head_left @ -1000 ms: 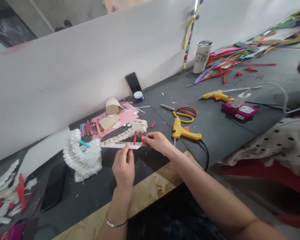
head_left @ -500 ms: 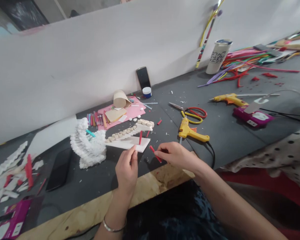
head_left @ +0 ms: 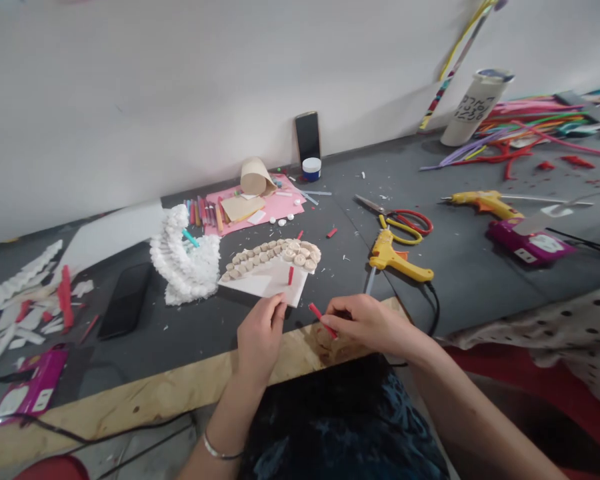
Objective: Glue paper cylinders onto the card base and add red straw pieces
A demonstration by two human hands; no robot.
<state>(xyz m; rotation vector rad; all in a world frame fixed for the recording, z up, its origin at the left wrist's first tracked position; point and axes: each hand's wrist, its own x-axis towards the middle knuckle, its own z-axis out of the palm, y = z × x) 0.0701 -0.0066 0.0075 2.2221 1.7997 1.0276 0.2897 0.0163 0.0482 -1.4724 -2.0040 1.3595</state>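
Note:
My left hand [head_left: 261,337] pinches the near corner of a white board [head_left: 267,279]. Beige rolled pieces [head_left: 257,253] line its far edge, clustering at the right end, and a short red stick [head_left: 291,275] rises from its right part. Just right of the board, my right hand [head_left: 365,321] grips another red stick [head_left: 316,310] between thumb and fingers, apart from the board. A fluffy white curved piece [head_left: 187,260] with a turquoise stick [head_left: 191,239] rests left of the board. A yellow glue gun [head_left: 395,259] lies beyond my right hand, beside scissors [head_left: 405,223].
A dark phone [head_left: 125,300] and white and red scraps [head_left: 35,313] lie at left. Pink paper [head_left: 275,207] and a small blue jar [head_left: 311,169] are at the back. A second glue gun [head_left: 485,202], a purple power strip [head_left: 530,241] and a white cup [head_left: 475,110] stand right.
The view has shifted, so things sit differently in the picture. The board's face and beige rolls now show more fully. Both hands keep their hold.

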